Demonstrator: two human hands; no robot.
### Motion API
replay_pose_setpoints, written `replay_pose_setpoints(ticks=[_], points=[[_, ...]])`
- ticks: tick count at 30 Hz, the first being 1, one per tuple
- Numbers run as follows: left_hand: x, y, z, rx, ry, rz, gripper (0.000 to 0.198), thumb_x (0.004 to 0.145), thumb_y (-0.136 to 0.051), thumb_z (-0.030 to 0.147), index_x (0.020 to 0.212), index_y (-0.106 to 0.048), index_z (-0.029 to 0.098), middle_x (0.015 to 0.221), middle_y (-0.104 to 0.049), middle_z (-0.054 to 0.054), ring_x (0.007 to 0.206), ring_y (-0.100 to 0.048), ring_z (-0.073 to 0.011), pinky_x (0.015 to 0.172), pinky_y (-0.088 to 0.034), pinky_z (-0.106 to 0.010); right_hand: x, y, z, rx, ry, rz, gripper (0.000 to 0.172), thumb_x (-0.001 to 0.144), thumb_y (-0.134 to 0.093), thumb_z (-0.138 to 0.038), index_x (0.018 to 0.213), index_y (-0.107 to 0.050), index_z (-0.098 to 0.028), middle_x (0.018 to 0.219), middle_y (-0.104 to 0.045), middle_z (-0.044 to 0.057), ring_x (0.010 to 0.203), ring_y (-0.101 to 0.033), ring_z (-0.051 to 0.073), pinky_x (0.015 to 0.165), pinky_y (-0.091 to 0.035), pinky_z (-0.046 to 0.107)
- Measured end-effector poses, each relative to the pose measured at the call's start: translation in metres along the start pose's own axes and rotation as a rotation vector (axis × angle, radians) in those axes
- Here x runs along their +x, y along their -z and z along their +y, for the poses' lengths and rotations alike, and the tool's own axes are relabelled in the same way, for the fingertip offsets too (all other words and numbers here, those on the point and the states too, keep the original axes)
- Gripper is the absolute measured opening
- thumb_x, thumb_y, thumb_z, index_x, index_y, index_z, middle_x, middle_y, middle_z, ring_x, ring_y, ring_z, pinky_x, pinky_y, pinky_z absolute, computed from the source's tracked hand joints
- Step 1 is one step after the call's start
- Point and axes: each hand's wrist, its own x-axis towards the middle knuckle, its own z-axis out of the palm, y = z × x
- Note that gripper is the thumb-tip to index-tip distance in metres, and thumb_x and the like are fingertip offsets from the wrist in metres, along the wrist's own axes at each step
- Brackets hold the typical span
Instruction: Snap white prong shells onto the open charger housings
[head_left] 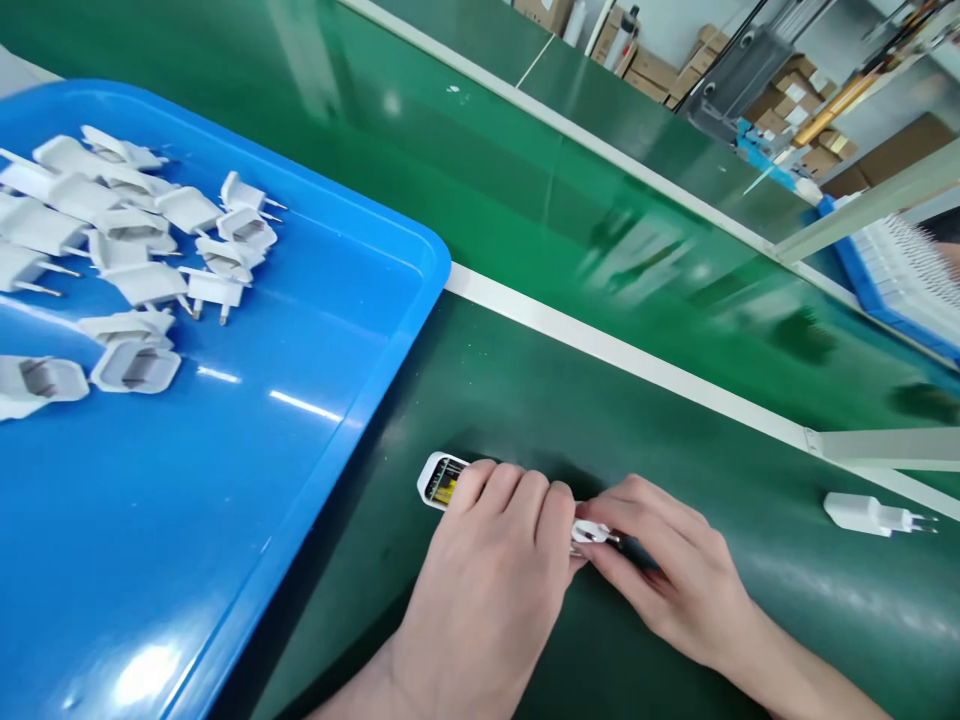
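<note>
My left hand [495, 560] presses down on a white charger housing [441, 480] lying on the dark green mat [525, 400]; its open end shows yellow and black parts inside. My right hand [667, 570] pinches a white plug cap [589, 530] at the other end of the same housing, where the two hands meet. The middle of the housing is hidden under my left fingers.
A large blue tray [300, 400] at the left holds several loose white plug caps [150, 250]. One assembled white charger [870, 513] lies at the right, by a white rail. A green conveyor belt [600, 190] runs behind; another blue tray [900, 270] sits at far right.
</note>
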Motion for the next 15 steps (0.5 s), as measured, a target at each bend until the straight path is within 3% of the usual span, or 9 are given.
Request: replay_pose_setpoints(ticks=[15], points=[[-0.0045, 0.0048, -0.0035, -0.039, -0.018, -0.022, 0.011, 0.096, -0.054, 0.006, 0.099, -0.058, 0.015, 0.087, -0.057, -0.002, 0.081, -0.052, -0.0226, 0.084, -0.045, -0.046, -0.0046, -0.0041, -0.0036, -0.13, 0.016, -0.052, 0.033, 0.102, -0.057, -0.002, 0.13, -0.057, -0.018, 0.106, -0.066, 0.01, 0.081, -0.06, 0.026, 0.067, -0.05, 0.04]])
